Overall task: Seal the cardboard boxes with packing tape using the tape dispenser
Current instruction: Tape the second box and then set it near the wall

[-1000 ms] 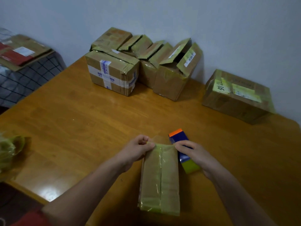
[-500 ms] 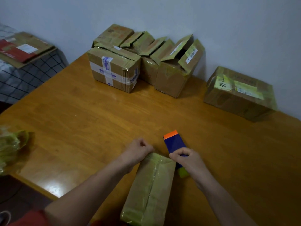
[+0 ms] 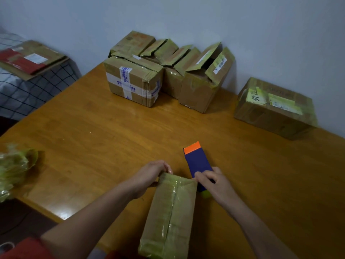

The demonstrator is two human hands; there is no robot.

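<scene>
A narrow cardboard box (image 3: 168, 217) lies lengthwise in front of me, with shiny tape along its top seam and greenish tape on its ends. My left hand (image 3: 149, 176) grips its far left corner with curled fingers. At the far right corner, my right hand (image 3: 212, 184) pinches the box edge, and its fingers lie over the tape dispenser. The tape dispenser (image 3: 196, 159), blue with an orange tip, rests on the table just right of the box's far end. Its rear part is hidden under my right hand.
Several cardboard boxes (image 3: 134, 83) stand at the table's far edge by the wall, some with open flaps (image 3: 207, 60). A larger box (image 3: 274, 109) sits at the far right. Crumpled greenish tape (image 3: 15, 167) lies at the left edge. The wooden table (image 3: 89, 131) stretches between.
The narrow box has turned, its near end swinging left and towards me. Both hands stayed at its far end, and the right hand now covers more of the dispenser.
</scene>
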